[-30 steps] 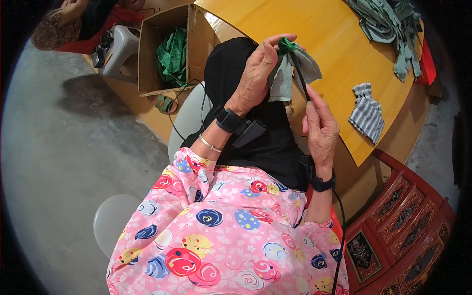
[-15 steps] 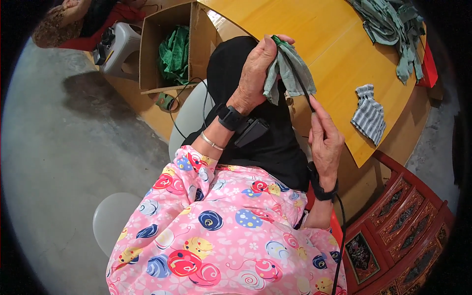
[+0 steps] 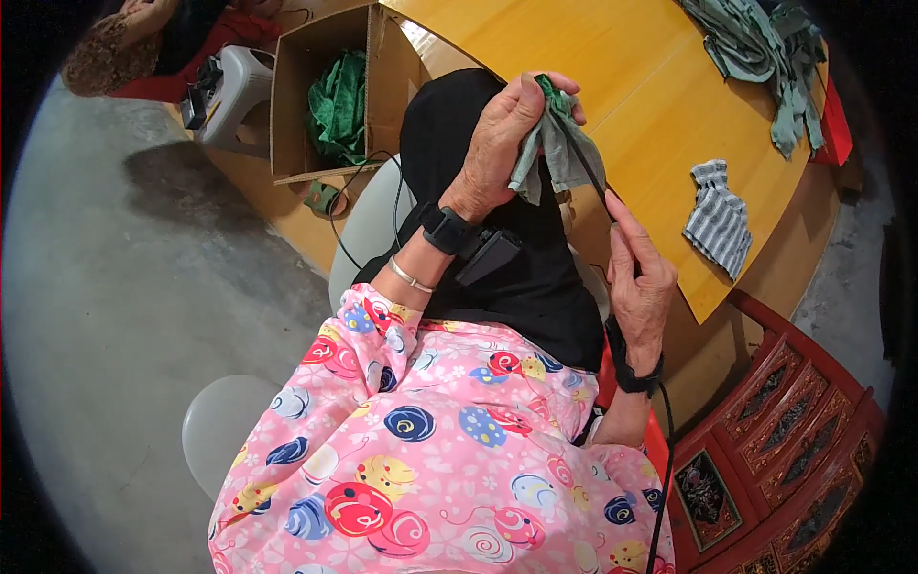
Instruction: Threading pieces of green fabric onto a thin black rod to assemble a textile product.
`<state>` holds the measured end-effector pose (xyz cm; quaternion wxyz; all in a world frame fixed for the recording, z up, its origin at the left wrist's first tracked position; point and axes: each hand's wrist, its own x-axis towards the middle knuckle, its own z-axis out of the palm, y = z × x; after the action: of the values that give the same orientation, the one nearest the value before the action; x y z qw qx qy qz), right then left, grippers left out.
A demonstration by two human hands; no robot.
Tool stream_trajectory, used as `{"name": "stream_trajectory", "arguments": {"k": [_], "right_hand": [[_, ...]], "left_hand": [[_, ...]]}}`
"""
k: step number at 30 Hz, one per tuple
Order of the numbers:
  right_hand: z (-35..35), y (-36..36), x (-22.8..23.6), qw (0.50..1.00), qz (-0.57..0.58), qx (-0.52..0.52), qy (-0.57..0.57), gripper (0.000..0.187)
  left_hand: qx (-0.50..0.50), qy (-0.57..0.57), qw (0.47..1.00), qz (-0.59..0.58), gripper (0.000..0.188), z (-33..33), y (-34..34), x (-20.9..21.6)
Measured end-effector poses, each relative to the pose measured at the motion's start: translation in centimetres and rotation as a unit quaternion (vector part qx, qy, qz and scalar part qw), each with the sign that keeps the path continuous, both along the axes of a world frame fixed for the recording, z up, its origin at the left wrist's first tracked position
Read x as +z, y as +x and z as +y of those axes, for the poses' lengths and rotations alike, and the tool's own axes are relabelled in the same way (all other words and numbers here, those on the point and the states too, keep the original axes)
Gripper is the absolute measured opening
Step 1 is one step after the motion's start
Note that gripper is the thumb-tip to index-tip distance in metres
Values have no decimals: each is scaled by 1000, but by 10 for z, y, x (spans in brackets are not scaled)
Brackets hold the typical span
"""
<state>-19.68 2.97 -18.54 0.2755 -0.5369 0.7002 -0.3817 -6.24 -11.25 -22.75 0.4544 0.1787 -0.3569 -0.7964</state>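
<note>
My left hand [image 3: 502, 139] is closed around a small grey-green cloth piece [image 3: 568, 153] with a brighter green part at its top, held above my lap by the table's edge. The lower part of the cloth hangs loose and flares out. My right hand [image 3: 639, 277] pinches a thin dark rod [image 3: 590, 169] between thumb and fingers, index finger stretched along it. The rod runs up at a slant against the cloth; its upper end is hidden there. A grey-and-white striped cloth piece [image 3: 719, 220] lies on the table to the right of my hands.
The yellow table [image 3: 650, 115] carries a pile of grey-green cloth pieces [image 3: 751, 48] at its far right. An open cardboard box [image 3: 397, 96] with green fabric [image 3: 338, 110] stands at left, beside a grey stool [image 3: 234, 100]. A carved red wooden chair [image 3: 765, 430] stands at lower right. Another person [image 3: 120, 53] sits far left.
My right hand has shifted slightly right and down with the rod. The cloth in my left hand has swung a little to the left and hangs narrower.
</note>
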Motion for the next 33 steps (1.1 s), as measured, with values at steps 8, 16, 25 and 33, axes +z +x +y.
{"name": "stream_trajectory", "arguments": {"k": [8, 16, 25, 33], "right_hand": [[-1, 9, -6, 999, -16, -41, 32, 30], [-11, 16, -10, 996, -78, -40, 5, 27], [-21, 25, -23, 971, -230, -70, -4, 28], [-15, 4, -21, 998, -50, -33, -7, 24]], "left_hand": [[0, -78, 996, -40, 39, 4, -8, -4], [33, -142, 985, -95, 35, 6, -10, -7], [21, -121, 987, -104, 38, 6, -10, -7], [-6, -10, 999, -44, 46, 4, -3, 10]]}}
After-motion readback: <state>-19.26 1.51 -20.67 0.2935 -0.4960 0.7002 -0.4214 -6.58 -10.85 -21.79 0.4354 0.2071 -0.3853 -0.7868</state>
